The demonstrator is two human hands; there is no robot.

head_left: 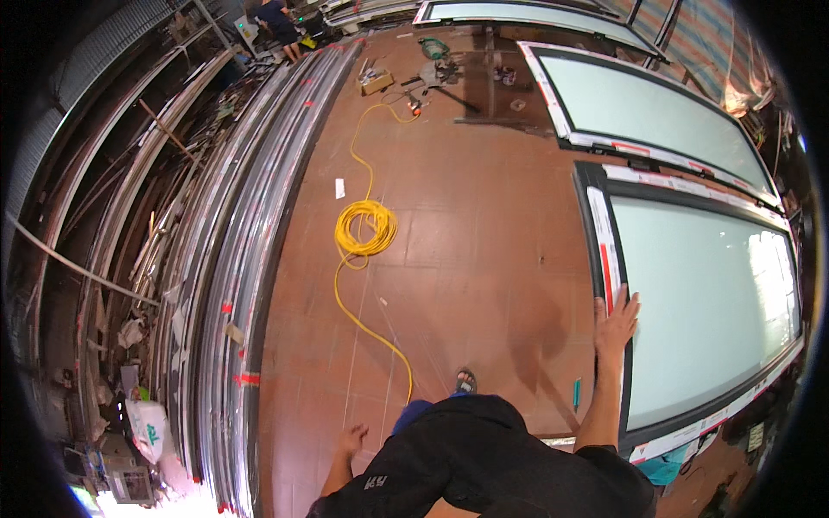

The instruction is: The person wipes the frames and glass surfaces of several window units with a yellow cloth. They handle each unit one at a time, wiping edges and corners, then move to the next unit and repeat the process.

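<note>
My right hand (615, 324) lies on the near left side of a framed glass panel (699, 302), its fingers stretched out over the dark frame and the white-and-red protective tape (602, 233). Pale, whitish glass fills the frame, with bright reflections toward its right end. Low at my left side hangs my left hand (352, 440), away from everything, with nothing in it and its fingers loosely apart. Below the right forearm a slim teal tool (577, 393) lies on the floor; its kind is too small to tell.
A yellow hose or cable (365, 229) lies coiled on the red-brown floor (466, 216). Long wrapped profiles (259, 216) are stacked along the left. More framed panels (639, 104) stand at the far right. Tools and a small box (376, 84) sit ahead; a person (278, 26) is far off.
</note>
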